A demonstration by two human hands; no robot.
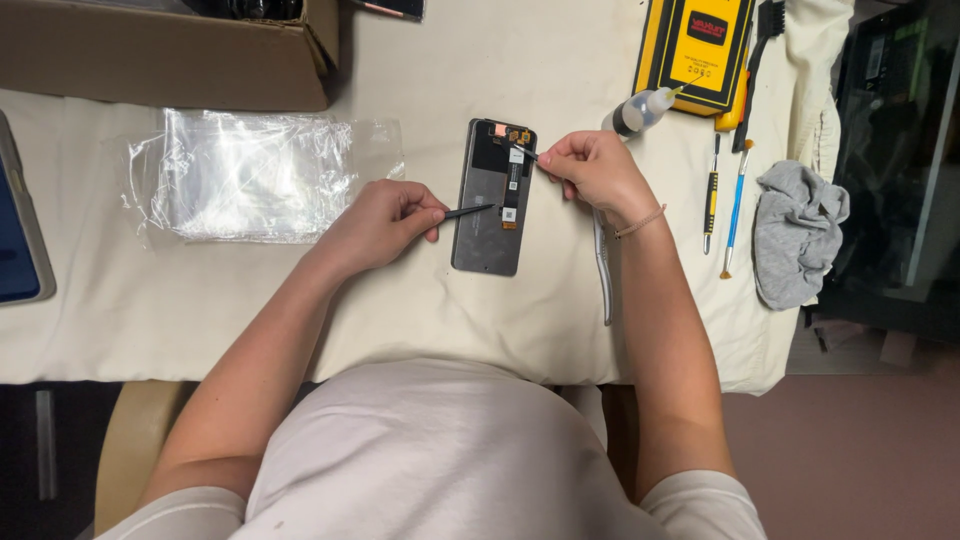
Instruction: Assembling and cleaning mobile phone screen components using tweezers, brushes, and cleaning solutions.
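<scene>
On the cloth-covered table (480,320), both hands' fingers clamp thin tools over the opened phone (490,215): left hand (385,222), right hand (592,168).

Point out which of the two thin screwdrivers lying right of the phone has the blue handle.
The blue-handled screwdriver is the longer one, farther right, nearest the grey cloth. The black-and-yellow screwdriver beside it is shorter and lies closer to the right hand.

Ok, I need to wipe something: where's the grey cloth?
The grey cloth lies at the table's right edge, right of the two screwdrivers.
</scene>
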